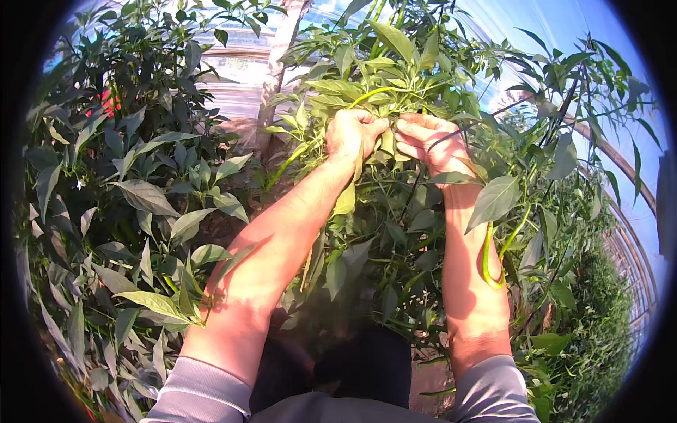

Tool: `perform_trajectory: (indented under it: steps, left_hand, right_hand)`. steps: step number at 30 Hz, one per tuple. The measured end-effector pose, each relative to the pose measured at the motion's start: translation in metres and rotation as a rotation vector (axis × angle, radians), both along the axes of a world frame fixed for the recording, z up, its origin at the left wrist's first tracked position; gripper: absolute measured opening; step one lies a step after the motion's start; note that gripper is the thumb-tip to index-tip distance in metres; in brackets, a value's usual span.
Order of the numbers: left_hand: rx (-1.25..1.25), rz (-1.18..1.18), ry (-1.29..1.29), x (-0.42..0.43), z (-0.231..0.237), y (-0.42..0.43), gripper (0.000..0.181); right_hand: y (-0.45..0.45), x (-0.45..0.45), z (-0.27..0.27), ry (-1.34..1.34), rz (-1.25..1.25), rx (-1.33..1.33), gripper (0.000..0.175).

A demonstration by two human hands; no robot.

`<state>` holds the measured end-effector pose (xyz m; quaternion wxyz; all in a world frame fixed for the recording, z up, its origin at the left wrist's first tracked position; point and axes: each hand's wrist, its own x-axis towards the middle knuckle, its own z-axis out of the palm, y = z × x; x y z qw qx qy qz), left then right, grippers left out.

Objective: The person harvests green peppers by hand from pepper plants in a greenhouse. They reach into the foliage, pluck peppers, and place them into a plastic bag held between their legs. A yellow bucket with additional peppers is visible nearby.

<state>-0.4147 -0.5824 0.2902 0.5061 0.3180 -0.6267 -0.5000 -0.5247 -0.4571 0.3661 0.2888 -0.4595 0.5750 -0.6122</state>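
Both my hands reach into the top of a leafy pepper plant (391,45). My left hand (353,133) has its fingers curled in among the stems; a long light-green pepper (373,95) arches just above it. What its fingertips pinch is hidden. My right hand (431,140) is at the same height, a short way to the right, fingers bent toward the left hand, with a thin dark stem or string crossing it. Whether it grips anything is unclear. Another long pepper (291,163) hangs left of my left hand. A curved green pepper (487,264) lies against my right forearm.
Dense pepper plants (143,195) stand on the left, some leaves touching my left forearm. A pale upright post (272,79) rises behind. Plastic greenhouse sheeting (545,24) and a curved frame pole (619,158) are at upper right, with more foliage below.
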Motion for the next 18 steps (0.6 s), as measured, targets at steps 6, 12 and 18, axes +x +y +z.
perform_trajectory:
  steps: [6, 12, 18]
  left_hand:
    - [-0.031, -0.063, -0.069, -0.007, -0.004, -0.007, 0.031]
    - [-0.026, -0.162, -0.015, 0.01, 0.0, 0.035, 0.063]
    - [-0.279, -0.003, 0.035, 0.019, -0.018, 0.112, 0.055]
  right_hand:
    - [-0.029, 0.008, 0.001, 0.239, -0.238, -0.022, 0.014]
    - [-0.038, -0.041, -0.031, 0.42, -0.337, -0.244, 0.011]
    - [-0.042, -0.006, -0.015, 0.06, -0.243, -0.271, 0.014]
